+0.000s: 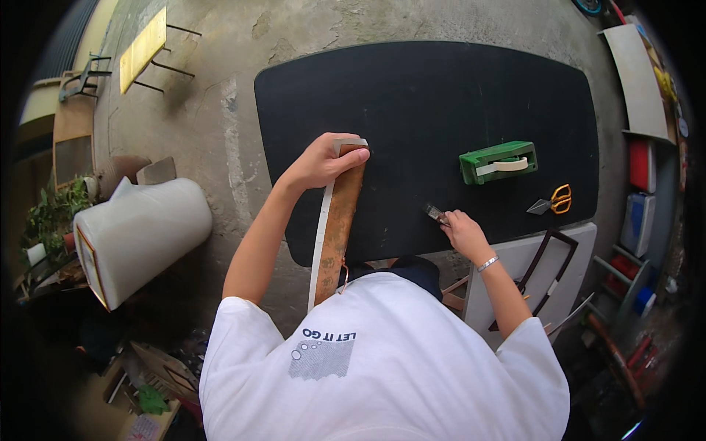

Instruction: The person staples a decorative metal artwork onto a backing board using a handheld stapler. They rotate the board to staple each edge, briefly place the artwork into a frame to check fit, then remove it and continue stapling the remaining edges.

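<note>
My left hand (331, 162) is closed round the top end of a long flat panel (340, 220), which has a worn brown side and a white edge. The panel stands tilted at the table's near edge, its lower end against my shirt, with a thin pinkish cord (343, 272) near that end. Low over the black table (412, 95), my right hand (463, 234) pinches a small brush-like tool (436, 214) with a dark tip; its exact kind is hard to make out. A green tape dispenser (500, 163) and scissors with orange handles (551, 200) lie beyond the right hand.
Right of my body leans a pale board (581, 257) with a dark empty frame (551, 268) on it. A big roll of bubble wrap (147, 228) lies on the left floor. A yellow-topped folding table (143, 50) stands far left, and shelves (641, 165) line the right.
</note>
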Action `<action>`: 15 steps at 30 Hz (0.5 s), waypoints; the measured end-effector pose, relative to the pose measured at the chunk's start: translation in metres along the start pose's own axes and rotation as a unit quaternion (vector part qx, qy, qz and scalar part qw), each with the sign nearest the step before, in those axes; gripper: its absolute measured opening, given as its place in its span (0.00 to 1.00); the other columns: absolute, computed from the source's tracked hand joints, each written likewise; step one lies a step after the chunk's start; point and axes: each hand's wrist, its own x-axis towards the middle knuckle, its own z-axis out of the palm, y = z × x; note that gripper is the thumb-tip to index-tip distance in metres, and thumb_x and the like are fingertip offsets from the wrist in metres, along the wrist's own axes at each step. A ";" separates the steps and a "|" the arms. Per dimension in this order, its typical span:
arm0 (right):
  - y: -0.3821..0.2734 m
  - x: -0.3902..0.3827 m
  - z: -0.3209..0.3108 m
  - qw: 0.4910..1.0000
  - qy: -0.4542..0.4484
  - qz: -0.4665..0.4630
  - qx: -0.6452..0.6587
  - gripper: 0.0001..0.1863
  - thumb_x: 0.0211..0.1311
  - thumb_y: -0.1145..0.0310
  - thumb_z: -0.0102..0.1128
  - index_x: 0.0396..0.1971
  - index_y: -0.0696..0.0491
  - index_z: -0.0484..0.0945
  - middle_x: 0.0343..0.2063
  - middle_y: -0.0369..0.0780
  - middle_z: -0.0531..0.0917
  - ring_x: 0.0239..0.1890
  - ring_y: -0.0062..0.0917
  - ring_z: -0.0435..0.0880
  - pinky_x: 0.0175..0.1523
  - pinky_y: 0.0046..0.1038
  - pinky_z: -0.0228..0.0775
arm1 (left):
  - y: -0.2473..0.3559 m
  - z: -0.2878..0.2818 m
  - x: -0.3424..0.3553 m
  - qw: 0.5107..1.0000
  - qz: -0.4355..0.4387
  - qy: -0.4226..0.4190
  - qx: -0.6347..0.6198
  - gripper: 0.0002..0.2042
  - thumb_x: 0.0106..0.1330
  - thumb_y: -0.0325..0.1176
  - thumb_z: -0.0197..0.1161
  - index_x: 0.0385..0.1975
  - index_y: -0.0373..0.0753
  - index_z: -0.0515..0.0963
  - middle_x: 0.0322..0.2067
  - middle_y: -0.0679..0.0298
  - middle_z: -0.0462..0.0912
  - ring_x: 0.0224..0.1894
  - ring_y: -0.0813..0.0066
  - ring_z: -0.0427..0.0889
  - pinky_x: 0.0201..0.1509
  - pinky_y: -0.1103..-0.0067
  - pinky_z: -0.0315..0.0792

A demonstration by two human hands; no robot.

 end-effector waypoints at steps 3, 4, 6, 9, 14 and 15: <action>-0.018 0.005 0.001 0.982 -0.077 0.089 -0.148 0.11 0.62 0.65 0.61 0.33 0.58 0.75 0.30 0.47 0.83 0.33 0.42 0.85 0.41 0.39 0.79 | -0.023 0.000 -0.001 0.996 0.032 0.016 -0.083 0.15 0.70 0.40 0.62 0.25 0.36 0.78 0.20 0.72 0.71 0.26 0.83 0.67 0.31 0.80 0.65; -0.023 0.007 0.000 0.970 -0.089 0.118 -0.193 0.12 0.62 0.64 0.62 0.32 0.58 0.75 0.29 0.47 0.83 0.32 0.42 0.86 0.42 0.38 0.79 | -0.030 0.000 0.001 0.993 0.044 0.021 -0.107 0.15 0.70 0.40 0.62 0.24 0.36 0.77 0.20 0.73 0.71 0.25 0.84 0.66 0.31 0.80 0.64; -0.024 0.015 -0.002 0.975 -0.089 0.076 -0.187 0.14 0.62 0.61 0.63 0.32 0.57 0.76 0.30 0.47 0.83 0.33 0.42 0.85 0.41 0.38 0.79 | -0.041 0.002 0.002 0.987 0.065 0.029 -0.146 0.15 0.69 0.39 0.62 0.22 0.37 0.77 0.19 0.74 0.70 0.24 0.85 0.65 0.29 0.81 0.62; -0.017 0.030 -0.008 0.982 -0.120 0.056 -0.134 0.15 0.63 0.58 0.63 0.32 0.55 0.76 0.32 0.46 0.82 0.34 0.43 0.84 0.40 0.40 0.77 | -0.045 0.010 0.002 0.978 0.084 0.036 -0.187 0.15 0.69 0.38 0.62 0.21 0.39 0.75 0.18 0.76 0.68 0.23 0.87 0.63 0.28 0.82 0.59; -0.045 0.057 -0.063 0.995 -0.090 -0.019 -0.050 0.14 0.63 0.60 0.65 0.32 0.55 0.74 0.30 0.47 0.80 0.33 0.46 0.81 0.35 0.41 0.71 | -0.055 0.016 0.007 0.966 0.132 0.044 -0.219 0.15 0.69 0.37 0.61 0.19 0.40 0.74 0.17 0.77 0.65 0.23 0.88 0.60 0.27 0.82 0.56; -0.071 0.068 -0.092 0.994 -0.111 0.013 -0.021 0.15 0.63 0.59 0.65 0.31 0.54 0.73 0.26 0.46 0.79 0.30 0.44 0.81 0.34 0.40 0.70 | -0.053 0.019 0.007 0.964 0.123 0.057 -0.227 0.15 0.69 0.37 0.61 0.19 0.40 0.74 0.17 0.77 0.65 0.23 0.88 0.61 0.27 0.82 0.56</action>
